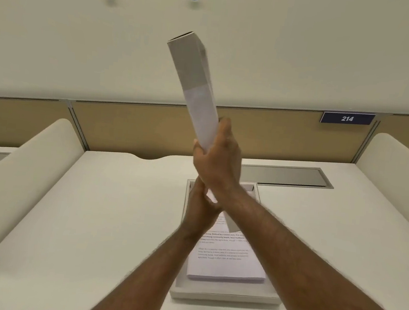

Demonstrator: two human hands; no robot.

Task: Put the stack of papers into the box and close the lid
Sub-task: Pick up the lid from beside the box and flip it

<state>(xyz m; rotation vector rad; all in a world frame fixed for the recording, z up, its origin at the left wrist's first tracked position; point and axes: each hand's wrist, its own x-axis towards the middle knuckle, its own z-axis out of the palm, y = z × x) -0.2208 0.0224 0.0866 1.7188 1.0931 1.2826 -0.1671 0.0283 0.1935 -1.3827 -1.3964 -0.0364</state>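
A shallow grey-white box lies open on the white desk in front of me. Inside it rests the stack of printed papers, flat, its far part hidden behind my forearms. The box lid is held up in the air above the box, seen almost edge-on, its top leaning left. My right hand is wrapped around the lid's lower part. My left hand grips the lid's bottom end just below, partly covered by my right wrist.
White curved dividers stand at the left and right of the desk. A grey cable flap sits behind the box. On the tan back panel is a blue sign "214".
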